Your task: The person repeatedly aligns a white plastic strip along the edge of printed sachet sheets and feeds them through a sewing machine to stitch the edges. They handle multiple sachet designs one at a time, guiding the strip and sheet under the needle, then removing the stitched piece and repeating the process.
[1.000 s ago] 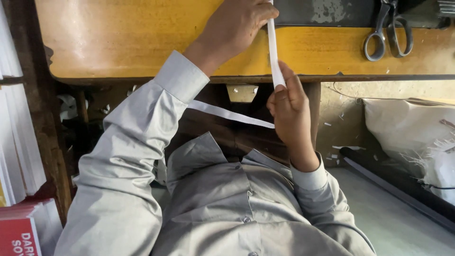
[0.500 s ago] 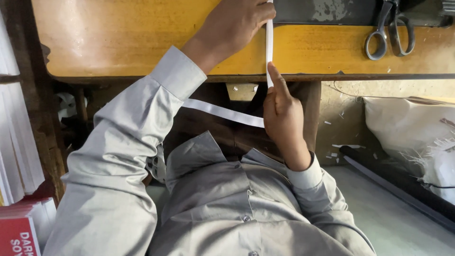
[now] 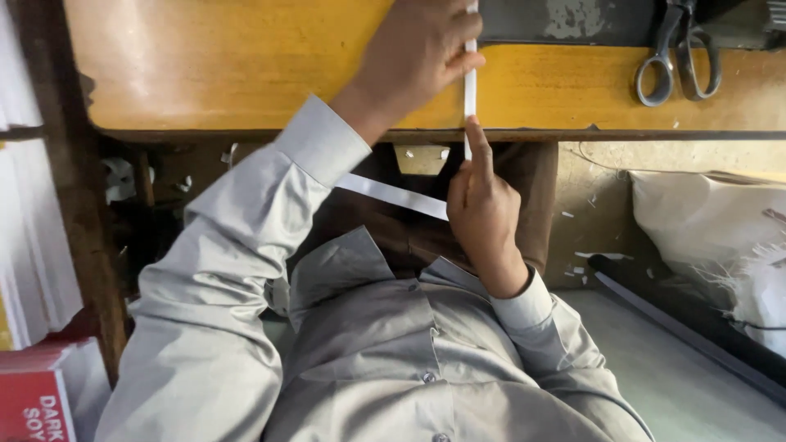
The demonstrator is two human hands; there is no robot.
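Observation:
A long white paper strip [image 3: 470, 86] runs upright over the front edge of a yellow wooden table [image 3: 246, 74]. My left hand [image 3: 417, 53] pinches the strip's upper part on the tabletop. My right hand [image 3: 485, 214] is just below the table edge, fingers closed on the strip, index finger pointing up along it. From that hand the rest of the strip [image 3: 391, 195] bends away to the left, across my lap and under my left sleeve. Both arms wear grey shirt sleeves.
Scissors [image 3: 678, 51] lie on the table at the upper right. White sheets [image 3: 29, 229] are stacked at the left, with a red box [image 3: 37, 397] at the lower left. A white sack [image 3: 712, 237] and a dark bar [image 3: 679, 315] sit on the floor at the right.
My right hand has slid down the strip from the table edge to just below it, index finger now stretched upward. The upright part of the strip has straightened. My left hand stays put.

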